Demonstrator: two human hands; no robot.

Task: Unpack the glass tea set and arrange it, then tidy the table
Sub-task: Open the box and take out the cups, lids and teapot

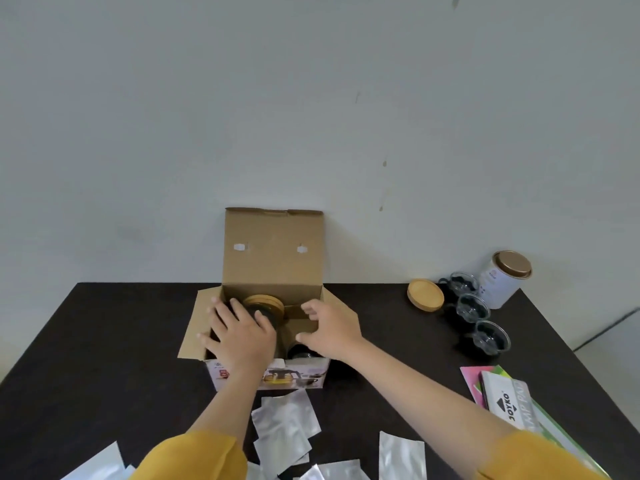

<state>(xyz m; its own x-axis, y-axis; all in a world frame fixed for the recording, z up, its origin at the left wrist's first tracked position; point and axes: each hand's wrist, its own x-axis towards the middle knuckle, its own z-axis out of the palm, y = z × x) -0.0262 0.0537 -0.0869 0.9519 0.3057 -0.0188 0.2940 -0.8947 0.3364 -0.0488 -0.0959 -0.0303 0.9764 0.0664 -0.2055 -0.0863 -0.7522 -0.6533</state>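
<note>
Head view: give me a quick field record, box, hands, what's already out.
box: cardboard box, lid flap up, on dark table
in box: teapot with wooden lid
left hand: fingers spread over the teapot
right hand: open, at box's right side
already out: three glass cups, wooden coaster, right of box
clutter: foil packets near edge

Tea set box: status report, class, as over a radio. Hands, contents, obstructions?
Left hand open, fingers spread over teapot inside the box. Right hand open above the divider. Three glass cups already out, right. Foil packets clutter near edge.
</note>
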